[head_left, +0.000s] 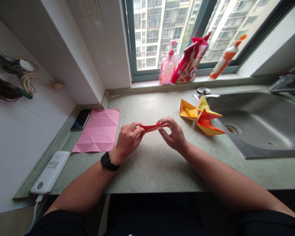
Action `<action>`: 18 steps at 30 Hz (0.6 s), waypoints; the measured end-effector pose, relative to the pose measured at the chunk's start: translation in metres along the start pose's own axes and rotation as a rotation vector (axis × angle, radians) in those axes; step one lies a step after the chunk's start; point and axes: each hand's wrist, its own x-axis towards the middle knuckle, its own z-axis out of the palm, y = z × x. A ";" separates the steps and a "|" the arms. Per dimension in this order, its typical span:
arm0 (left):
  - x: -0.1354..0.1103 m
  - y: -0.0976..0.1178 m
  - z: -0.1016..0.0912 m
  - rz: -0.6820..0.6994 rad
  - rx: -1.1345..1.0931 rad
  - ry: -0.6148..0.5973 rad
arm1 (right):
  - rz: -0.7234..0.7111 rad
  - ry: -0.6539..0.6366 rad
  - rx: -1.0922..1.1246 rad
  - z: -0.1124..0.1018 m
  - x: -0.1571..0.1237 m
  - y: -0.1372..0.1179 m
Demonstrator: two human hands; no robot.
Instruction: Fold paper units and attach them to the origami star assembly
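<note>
I'm looking down on a pale green, speckled counter (149,173), and over on the left there's a creased pink sheet (98,131) spread out, a dark phone (80,120) right beside it. Nearer the front edge I've got a white power bank (50,172), cable plugged in. Across to the right, three folded paper shapes (205,118), yellow and orange, sit bunched by the inset steel sink (272,153).

Speckled grey-grn counter (147,175), s/s sink (260,154) at R, white walls (43,124), daylit teal-framed window (204,19), apt bldgs (159,29) outside
</note>
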 end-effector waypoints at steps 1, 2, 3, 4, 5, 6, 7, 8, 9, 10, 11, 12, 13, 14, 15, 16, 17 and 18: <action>0.000 -0.001 0.000 0.004 -0.019 0.029 | 0.020 -0.012 0.013 0.001 -0.001 0.003; -0.001 -0.002 0.000 0.009 -0.037 0.055 | 0.036 -0.034 0.021 0.001 -0.002 0.006; -0.001 -0.002 0.000 0.014 -0.053 0.080 | 0.048 -0.063 0.022 0.002 -0.002 0.008; -0.002 -0.002 0.000 0.018 -0.066 0.101 | 0.053 -0.093 0.020 0.003 -0.003 0.011; -0.003 -0.002 0.000 0.023 -0.078 0.117 | 0.051 -0.126 0.012 0.003 -0.003 0.013; -0.003 -0.002 0.000 0.030 -0.089 0.127 | 0.042 -0.158 0.001 0.004 -0.003 0.014; -0.003 -0.001 0.000 0.038 -0.099 0.130 | 0.027 -0.185 -0.013 0.004 -0.002 0.014; -0.003 0.000 -0.001 0.050 -0.108 0.128 | 0.010 -0.202 -0.026 0.003 -0.002 0.014; -0.003 0.001 -0.002 0.063 -0.118 0.126 | -0.008 -0.209 -0.039 0.003 -0.001 0.013; -0.002 0.002 -0.003 0.075 -0.129 0.126 | -0.026 -0.207 -0.049 0.002 -0.001 0.013; -0.001 0.003 -0.004 0.086 -0.142 0.132 | -0.042 -0.194 -0.057 0.002 -0.001 0.012; -0.001 0.003 -0.005 0.097 -0.157 0.142 | -0.057 -0.176 -0.062 0.001 0.000 0.011; 0.000 0.004 -0.006 0.106 -0.174 0.154 | -0.070 -0.157 -0.064 0.001 0.000 0.011; 0.001 0.004 -0.007 0.113 -0.189 0.166 | -0.079 -0.142 -0.063 0.001 0.000 0.010; 0.001 0.004 -0.008 0.115 -0.198 0.174 | -0.082 -0.133 -0.060 0.000 0.000 0.010; 0.001 0.004 -0.008 0.111 -0.204 0.177 | -0.076 -0.127 -0.052 0.000 0.000 0.009; 0.001 0.004 -0.009 0.100 -0.206 0.177 | -0.064 -0.126 -0.037 0.000 0.001 0.009; 0.001 0.004 -0.010 0.082 -0.211 0.174 | -0.046 -0.129 -0.015 0.000 0.002 0.007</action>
